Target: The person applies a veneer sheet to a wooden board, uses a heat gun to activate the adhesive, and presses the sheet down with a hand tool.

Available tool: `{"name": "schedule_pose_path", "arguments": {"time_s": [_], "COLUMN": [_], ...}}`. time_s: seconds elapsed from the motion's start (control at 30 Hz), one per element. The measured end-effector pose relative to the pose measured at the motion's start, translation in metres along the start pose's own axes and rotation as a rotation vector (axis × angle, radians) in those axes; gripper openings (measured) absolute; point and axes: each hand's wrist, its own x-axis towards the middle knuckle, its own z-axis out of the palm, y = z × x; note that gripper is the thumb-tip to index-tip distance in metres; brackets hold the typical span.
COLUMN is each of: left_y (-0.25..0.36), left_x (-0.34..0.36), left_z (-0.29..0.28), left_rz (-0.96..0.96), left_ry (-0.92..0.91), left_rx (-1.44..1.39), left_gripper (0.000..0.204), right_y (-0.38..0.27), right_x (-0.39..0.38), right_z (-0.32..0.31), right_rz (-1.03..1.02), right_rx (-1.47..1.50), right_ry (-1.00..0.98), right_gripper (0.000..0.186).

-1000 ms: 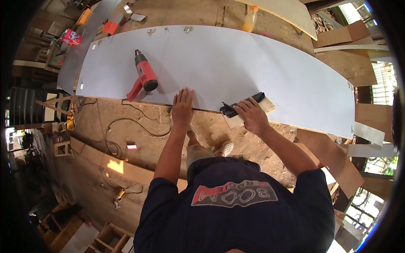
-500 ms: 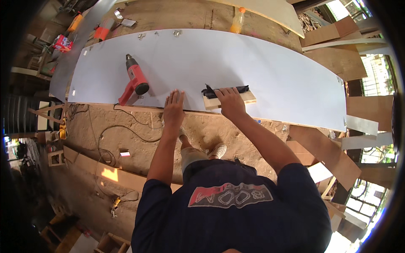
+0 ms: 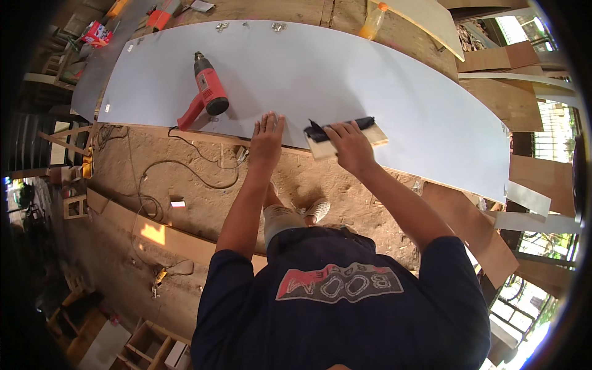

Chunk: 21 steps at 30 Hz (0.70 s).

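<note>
My right hand (image 3: 353, 147) is closed over a pale wooden block (image 3: 321, 150) with crumpled black material (image 3: 317, 132) along its far side. The block is at the near edge of a long light-grey panel (image 3: 296, 68), tilted and a little blurred; whether it touches the panel I cannot tell. With fingers stretched out, my left hand (image 3: 267, 139) lies flat on the panel near that same edge. To its left a red and black heat gun (image 3: 208, 92) lies on the panel, nozzle pointing away from me. What the black material is made of is unclear.
Metal hinges (image 3: 279, 27) sit along the panel's far edge. Beyond it stands a bottle of orange liquid (image 3: 373, 23). A dark cord (image 3: 185, 165) runs from the heat gun down to the dirt floor (image 3: 203, 203). Brown boards (image 3: 468, 228) lean at the right.
The view has shifted slightly. My right hand and the block have moved nearer the panel's edge and turned at a slant. My left hand stays flat on the panel.
</note>
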Motion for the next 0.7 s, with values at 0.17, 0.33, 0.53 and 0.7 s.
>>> {"name": "schedule_pose_path", "arguments": {"time_s": [0.17,0.33,0.53,0.7], "left_y": [-0.005,-0.002,0.004,0.001], "left_x": [0.002,0.000,0.002,0.003], "left_z": [-0.002,0.003,0.006,0.000], "left_rz": [0.007,-0.014,-0.010,0.002], "left_ry": [0.002,0.025,-0.002,0.029], "left_rx": [-0.015,-0.036,0.101,0.014], "left_gripper": [0.060,0.076,0.058,0.057], "right_y": [0.005,0.013,0.004,0.006], "right_x": [0.044,-0.019,-0.005,0.016], "right_z": [-0.006,-0.011,-0.009,-0.006], "right_rz": [0.051,-0.070,-0.031,0.032], "right_rx": [0.017,0.017,0.002,-0.009], "right_ry": [-0.074,-0.086,-0.064,0.004], "right_gripper": [0.063,0.060,0.061,0.060]}}
